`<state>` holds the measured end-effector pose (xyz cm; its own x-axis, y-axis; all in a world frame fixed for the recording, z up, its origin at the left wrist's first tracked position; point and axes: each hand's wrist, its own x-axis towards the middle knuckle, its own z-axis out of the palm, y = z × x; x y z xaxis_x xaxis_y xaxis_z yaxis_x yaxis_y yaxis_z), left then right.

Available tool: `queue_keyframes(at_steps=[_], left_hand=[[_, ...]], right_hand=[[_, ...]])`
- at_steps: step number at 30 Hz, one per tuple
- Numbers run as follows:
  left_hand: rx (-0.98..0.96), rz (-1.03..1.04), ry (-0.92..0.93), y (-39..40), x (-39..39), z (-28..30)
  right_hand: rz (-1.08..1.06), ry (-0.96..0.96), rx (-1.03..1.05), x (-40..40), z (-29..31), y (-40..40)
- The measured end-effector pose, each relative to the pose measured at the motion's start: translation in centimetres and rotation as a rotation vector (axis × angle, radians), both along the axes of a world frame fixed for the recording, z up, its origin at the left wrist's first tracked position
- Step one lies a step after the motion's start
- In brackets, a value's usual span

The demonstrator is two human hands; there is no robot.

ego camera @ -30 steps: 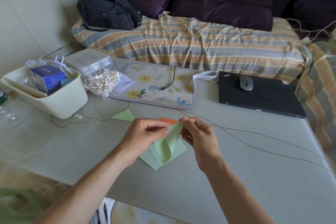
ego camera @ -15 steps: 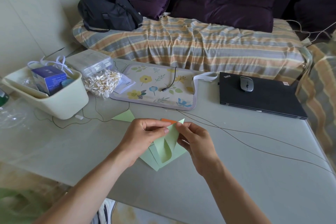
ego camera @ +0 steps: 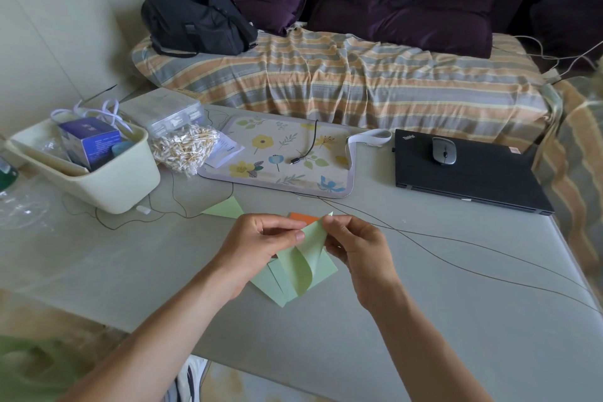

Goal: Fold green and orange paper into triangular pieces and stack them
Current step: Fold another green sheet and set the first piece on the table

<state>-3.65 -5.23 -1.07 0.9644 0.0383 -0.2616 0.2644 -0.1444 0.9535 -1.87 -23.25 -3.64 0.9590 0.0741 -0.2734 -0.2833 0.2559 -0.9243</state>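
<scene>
Left hand [ego camera: 261, 245] and right hand [ego camera: 352, 248] pinch the top corners of a curled green paper [ego camera: 303, 268] near the table's [ego camera: 424, 320] front edge

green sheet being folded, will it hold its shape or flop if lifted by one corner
The green sheet probably flops: it already curls over in a soft loop between the left hand and right hand. It looks thin and light, so a nudge would likely slide it across the table.

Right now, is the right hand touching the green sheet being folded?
Touching. The head view shows the right hand pinching the green sheet at its raised top corner.
</scene>
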Motion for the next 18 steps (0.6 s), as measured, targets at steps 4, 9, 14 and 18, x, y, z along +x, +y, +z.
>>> queue_keyframes(at_steps=[4, 9, 14, 18], left_hand=[[0.003, 0.020, 0.028, -0.01, 0.05, -0.21], [-0.002, 0.055, 0.021, -0.04, 0.02, -0.09], [0.001, 0.056, 0.018, -0.01, 0.03, -0.07], [-0.009, 0.065, 0.021, -0.13, 0.04, -0.17]], right_hand=[[-0.035, 0.001, -0.016, -0.05, -0.18, 0.21], [0.174, 0.063, 0.095, -0.50, -0.03, 0.39], [0.140, 0.052, 0.043, -0.42, -0.16, 0.57], [0.118, 0.038, 0.033, -0.45, -0.25, 0.62]])
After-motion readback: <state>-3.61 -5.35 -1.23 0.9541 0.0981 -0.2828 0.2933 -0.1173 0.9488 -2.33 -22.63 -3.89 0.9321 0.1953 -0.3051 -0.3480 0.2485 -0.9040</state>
